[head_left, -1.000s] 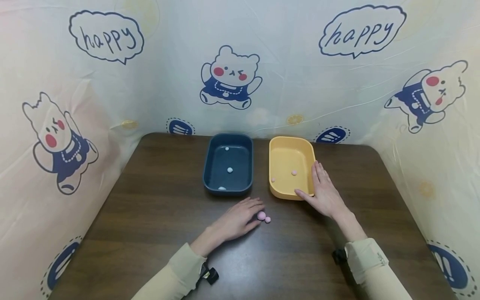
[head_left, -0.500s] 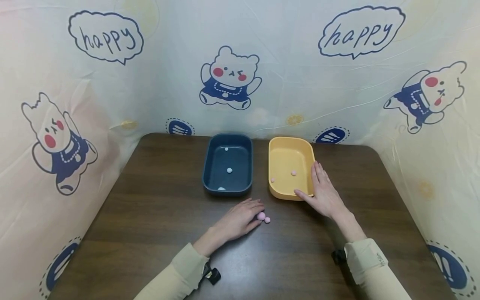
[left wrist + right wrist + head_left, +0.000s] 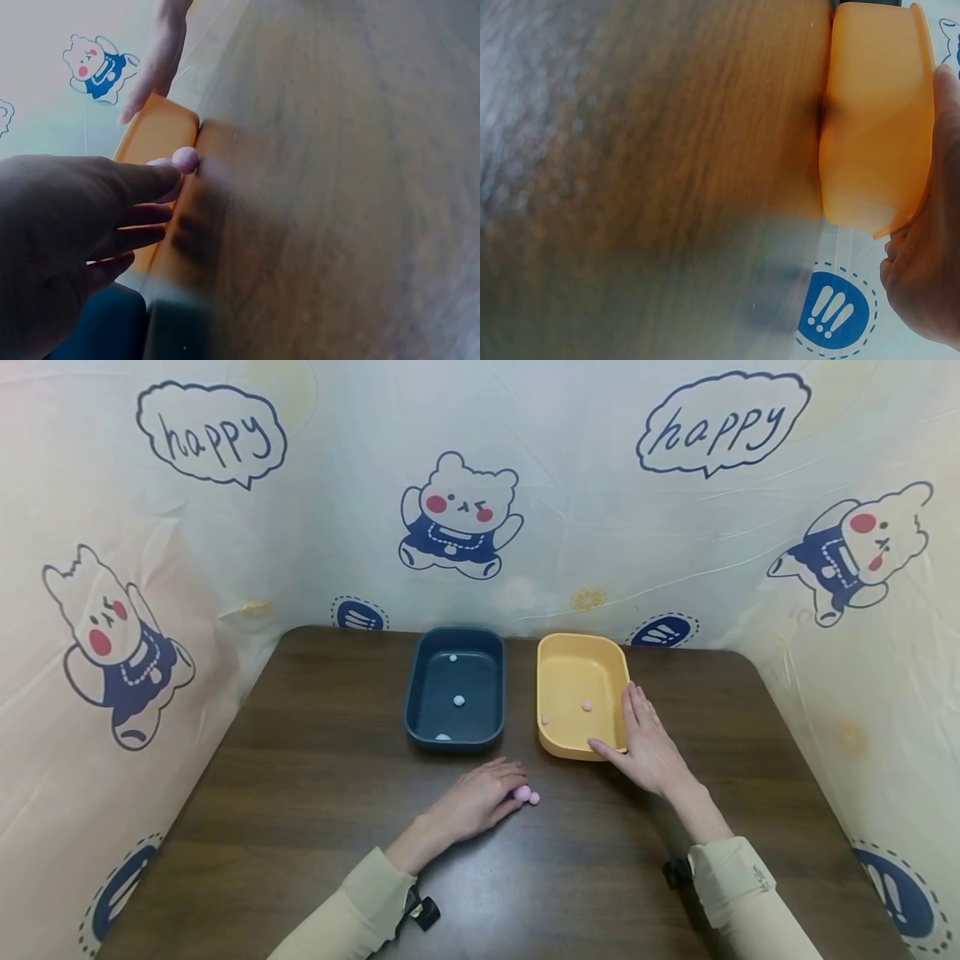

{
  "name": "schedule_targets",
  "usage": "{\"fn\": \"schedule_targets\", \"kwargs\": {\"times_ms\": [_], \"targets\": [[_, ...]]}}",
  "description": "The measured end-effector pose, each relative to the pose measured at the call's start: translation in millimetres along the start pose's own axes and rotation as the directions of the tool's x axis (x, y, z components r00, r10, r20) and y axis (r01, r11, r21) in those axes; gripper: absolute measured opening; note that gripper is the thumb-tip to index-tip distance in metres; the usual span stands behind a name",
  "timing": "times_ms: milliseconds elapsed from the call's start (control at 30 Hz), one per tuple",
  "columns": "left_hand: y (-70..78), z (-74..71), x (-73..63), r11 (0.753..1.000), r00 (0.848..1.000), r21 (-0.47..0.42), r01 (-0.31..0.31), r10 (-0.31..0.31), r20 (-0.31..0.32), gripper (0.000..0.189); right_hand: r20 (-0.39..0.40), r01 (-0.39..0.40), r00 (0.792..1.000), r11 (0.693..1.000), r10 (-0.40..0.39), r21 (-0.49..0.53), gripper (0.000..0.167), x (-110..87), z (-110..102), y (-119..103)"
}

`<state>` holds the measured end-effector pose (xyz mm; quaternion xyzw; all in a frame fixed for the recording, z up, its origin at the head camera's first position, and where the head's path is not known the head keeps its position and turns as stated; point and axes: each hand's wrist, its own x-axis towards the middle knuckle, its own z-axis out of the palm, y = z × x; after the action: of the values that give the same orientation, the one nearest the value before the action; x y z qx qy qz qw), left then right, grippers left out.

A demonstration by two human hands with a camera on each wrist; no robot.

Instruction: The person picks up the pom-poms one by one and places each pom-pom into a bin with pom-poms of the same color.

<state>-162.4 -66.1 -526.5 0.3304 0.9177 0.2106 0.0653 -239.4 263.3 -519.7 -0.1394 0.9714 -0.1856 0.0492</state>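
My left hand (image 3: 480, 799) is low over the table, thumb and fingertips around the larger pink ball (image 3: 522, 793). A smaller pink ball (image 3: 534, 798) touches it on the right. In the left wrist view, the thumb partly covers the larger ball, while the small ball (image 3: 186, 160) shows beyond the fingertip. My right hand (image 3: 651, 747) rests against the near right corner of the yellow container (image 3: 551, 745), fingers straight along its side and thumb at the near rim. Inside lie two small pink balls, one at the middle (image 3: 587, 706), another by the left wall (image 3: 545, 720).
A dark blue container (image 3: 456, 746) stands left of the yellow one, a gap between them. It holds pale blue pieces, among them a ball (image 3: 459, 701). Both stand on a brown wooden table (image 3: 300, 793) before a printed curtain (image 3: 585, 510).
My left fingertips have drawn in slightly around the larger pink ball, and the small ball has shifted a little with it. My right hand and both containers have stayed in place.
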Motion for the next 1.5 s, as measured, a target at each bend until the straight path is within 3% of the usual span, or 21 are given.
{"fn": "schedule_targets", "kwargs": {"times_ms": [267,500,900,1500], "targets": [[-0.7,-2.5,-5.9,0.999,0.998,-0.011,-0.034,0.033,-0.05,0.038,-0.004,0.002,1.0,1.0,-0.002,-0.012,0.122,0.3,0.6,0.6],[2.7,-10.9,-9.2,0.998,0.997,-0.064,-0.022,0.018,-0.07,0.042,-0.003,0.0,1.0,1.0,0.0,-0.01,0.122,0.4,0.3,0.7],[6.7,-23.7,-4.2,0.989,0.987,-0.13,-0.065,0.045,-0.156,0.042,-0.006,-0.005,1.0,1.0,0.005,0.002,0.122,-0.3,1.5,0.4],[7.7,-31.3,13.8,0.963,0.919,-0.129,-0.235,0.177,-0.352,0.034,0.001,-0.015,1.0,1.0,0.015,0.003,0.123,-0.3,-0.9,-0.5]]}}
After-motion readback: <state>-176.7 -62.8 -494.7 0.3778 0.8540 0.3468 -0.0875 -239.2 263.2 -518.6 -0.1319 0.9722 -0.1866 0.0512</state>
